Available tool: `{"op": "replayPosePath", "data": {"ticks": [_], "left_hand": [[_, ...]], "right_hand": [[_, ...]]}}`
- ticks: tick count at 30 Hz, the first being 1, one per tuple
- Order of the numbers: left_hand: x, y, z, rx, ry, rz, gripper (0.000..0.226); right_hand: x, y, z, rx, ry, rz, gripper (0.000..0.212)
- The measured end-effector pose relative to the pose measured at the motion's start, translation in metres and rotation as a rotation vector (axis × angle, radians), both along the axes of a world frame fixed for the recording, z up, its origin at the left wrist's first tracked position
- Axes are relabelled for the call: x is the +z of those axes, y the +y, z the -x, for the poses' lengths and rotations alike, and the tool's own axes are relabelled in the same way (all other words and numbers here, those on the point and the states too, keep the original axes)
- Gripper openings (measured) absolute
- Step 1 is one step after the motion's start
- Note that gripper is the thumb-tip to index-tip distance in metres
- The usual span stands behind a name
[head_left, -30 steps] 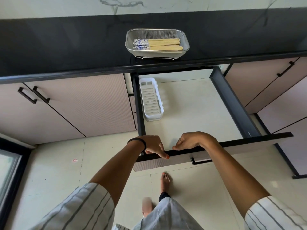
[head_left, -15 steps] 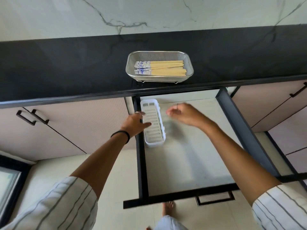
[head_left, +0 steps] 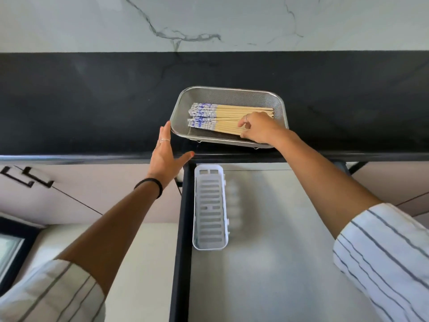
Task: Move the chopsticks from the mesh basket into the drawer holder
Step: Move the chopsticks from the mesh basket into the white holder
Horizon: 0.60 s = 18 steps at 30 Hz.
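Note:
A steel mesh basket (head_left: 228, 95) sits on the black countertop. Inside it lies a bundle of wooden chopsticks (head_left: 222, 117) with blue-and-white patterned ends pointing left. My right hand (head_left: 260, 130) rests inside the basket on the plain ends of the chopsticks, fingers spread over them and touching them. My left hand (head_left: 166, 155) is open, fingers together and thumb out, fingertips at the basket's left rim. Below, a white slotted holder (head_left: 210, 206) lies empty along the left side of the open drawer (head_left: 267, 252).
The black countertop (head_left: 92, 108) runs across the view under a marble wall. The drawer's dark left rail (head_left: 180, 240) stands out over the floor. Pink cabinet doors with black handles (head_left: 27, 180) are at the left.
Both hands rose from the drawer to the countertop. The right hand went into the basket onto the chopsticks, the left came up beside the basket's rim. The view moved closer.

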State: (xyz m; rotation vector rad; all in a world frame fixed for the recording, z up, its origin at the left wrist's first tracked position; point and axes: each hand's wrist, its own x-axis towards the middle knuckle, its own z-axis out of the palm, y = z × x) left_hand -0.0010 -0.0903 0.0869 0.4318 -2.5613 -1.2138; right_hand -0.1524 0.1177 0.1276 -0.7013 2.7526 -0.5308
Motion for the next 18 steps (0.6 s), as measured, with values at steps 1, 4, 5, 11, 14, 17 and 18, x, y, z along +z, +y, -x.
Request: {"op": "replayPosePath", "data": {"ticks": [1, 4, 5, 11, 14, 17, 18], "left_hand": [[0.0, 0.001, 0.002, 0.007, 0.017, -0.001, 0.091], [-0.003, 0.006, 0.007, 0.052, 0.052, -0.003, 0.086], [-0.004, 0.007, 0.008, 0.061, 0.059, -0.009, 0.085], [-0.012, 0.021, 0.005, 0.094, 0.115, -0.008, 0.078], [-0.011, 0.023, 0.003, 0.094, 0.096, -0.011, 0.079], [-0.008, 0.021, 0.002, 0.068, 0.083, -0.012, 0.081], [-0.007, 0.021, 0.001, 0.056, 0.074, -0.003, 0.082]], "right_hand": [[-0.005, -0.002, 0.004, 0.02, 0.005, -0.023, 0.041], [-0.013, -0.006, 0.016, 0.067, 0.093, -0.061, 0.044], [-0.014, -0.007, 0.019, 0.074, 0.117, -0.068, 0.045], [-0.016, -0.003, 0.026, 0.138, 0.156, -0.144, 0.04], [-0.013, -0.002, 0.026, 0.163, 0.183, -0.171, 0.039], [-0.011, -0.004, 0.025, 0.2, 0.174, -0.216, 0.039], [-0.01, -0.005, 0.025, 0.204, 0.168, -0.226, 0.038]]}}
